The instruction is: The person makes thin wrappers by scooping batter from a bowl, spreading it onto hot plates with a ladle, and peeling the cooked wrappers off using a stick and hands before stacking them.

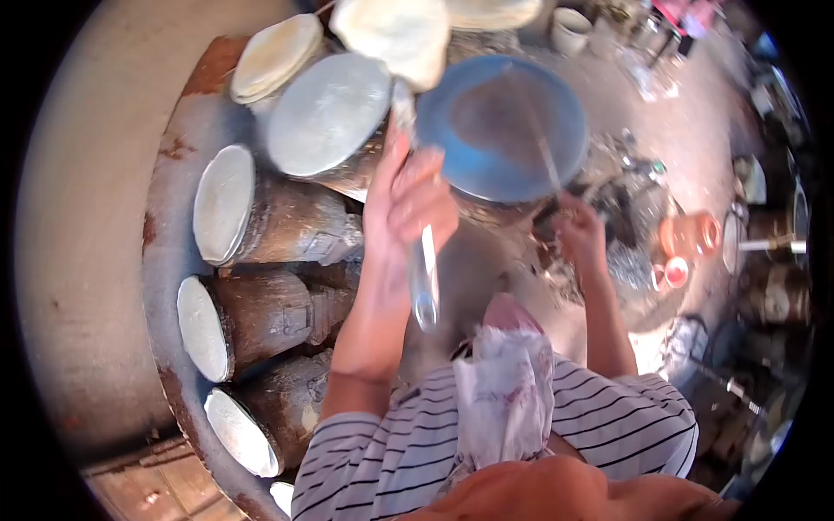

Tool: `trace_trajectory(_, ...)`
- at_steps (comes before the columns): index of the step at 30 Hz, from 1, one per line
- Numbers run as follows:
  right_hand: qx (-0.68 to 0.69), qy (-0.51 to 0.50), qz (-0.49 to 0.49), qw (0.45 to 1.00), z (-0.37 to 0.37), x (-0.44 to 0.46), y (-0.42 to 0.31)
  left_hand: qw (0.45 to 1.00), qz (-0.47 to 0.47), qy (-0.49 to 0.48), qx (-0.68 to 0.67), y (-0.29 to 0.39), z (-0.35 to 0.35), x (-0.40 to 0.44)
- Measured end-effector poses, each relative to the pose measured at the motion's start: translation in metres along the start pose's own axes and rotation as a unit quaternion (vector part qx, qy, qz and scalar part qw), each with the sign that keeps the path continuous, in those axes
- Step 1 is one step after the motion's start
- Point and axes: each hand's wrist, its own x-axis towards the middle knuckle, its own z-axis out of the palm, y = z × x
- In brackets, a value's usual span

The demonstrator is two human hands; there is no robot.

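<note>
Beside round griddle (pixel 465 174), left fingers (pixel 423 195) wrap metal handle (pixel 424 282), flatbread (pixel 391 39) at its far end; right fingers (pixel 569 213) pinch thin stick (pixel 546 149) over griddle. Flatbread could slip if handle tips.

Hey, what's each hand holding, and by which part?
Left hand: a tool, by its shiny handle. Right hand: a thin stick, by its near end.

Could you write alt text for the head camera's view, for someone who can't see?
Seen from above, a person's left hand holds a shiny-handled tool pointing toward a pale flatbread, while the right hand holds a thin stick over a round griddle. Brown pots with pale round tops line the left side.
</note>
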Motion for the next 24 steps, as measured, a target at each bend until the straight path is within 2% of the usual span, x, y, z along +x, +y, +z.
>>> trace_trajectory(1, 0.029, 0.034, -0.02, 0.999, -0.018, 0.002, -0.012, 0.995, -0.02, 0.011, -0.097, -0.014, -0.008, 0.022)
trace_trajectory(3, 0.094, 0.099, -0.033, 0.99, -0.041, 0.019, -0.004, 0.979, -0.095, 0.035, -0.179, -0.025, -0.04, 0.064)
trace_trajectory(5, 0.159, 0.11, -0.013, 0.981, -0.055, 0.041, 0.028, 0.974, -0.13, 0.065, -0.174, -0.039, -0.096, 0.085)
trace_trajectory(6, 0.098, 0.137, 0.018, 0.985, -0.054, 0.048, 0.033, 0.972, -0.15, 0.076, -0.162, -0.044, -0.113, 0.111)
trace_trajectory(9, 0.211, 0.113, -0.015, 0.971, -0.049, 0.037, 0.072, 0.96, -0.095, 0.263, -0.018, -0.073, -0.138, 0.138)
trace_trajectory(11, 0.229, 0.16, 0.016, 0.96, -0.033, 0.02, 0.082, 0.948, -0.094, 0.272, 0.138, -0.077, -0.165, 0.147)
trace_trajectory(13, 0.249, 0.166, 0.043, 0.953, -0.019, 0.005, 0.074, 0.896, -0.045, 0.329, 0.295, -0.089, -0.158, 0.159)
trace_trajectory(14, 0.217, 0.172, 0.018, 0.961, -0.014, 0.012, 0.08, 0.896, -0.063, 0.299, 0.321, -0.087, -0.165, 0.163)
trace_trajectory(16, 0.116, 0.209, -0.054, 0.97, 0.001, 0.027, 0.082, 0.871, -0.055, 0.323, 0.366, -0.078, -0.168, 0.168)
trace_trajectory(18, -0.02, 0.265, -0.157, 0.951, 0.012, 0.056, 0.052, 0.866, -0.047, 0.328, 0.375, -0.058, -0.173, 0.184)
trace_trajectory(20, -0.116, 0.299, -0.213, 0.923, 0.01, 0.058, 0.035, 0.854, -0.078, 0.294, 0.422, -0.028, -0.18, 0.194)
trace_trajectory(21, -0.156, 0.322, -0.228, 0.905, 0.015, 0.053, 0.039, 0.84, -0.104, 0.282, 0.451, -0.011, -0.18, 0.19)
trace_trajectory(23, -0.181, 0.301, -0.156, 0.923, 0.028, 0.038, 0.052, 0.786, -0.125, 0.26, 0.547, 0.015, -0.179, 0.198)
trace_trajectory(24, -0.197, 0.303, -0.162, 0.918, 0.041, 0.035, 0.05, 0.757, -0.136, 0.259, 0.584, 0.027, -0.179, 0.196)
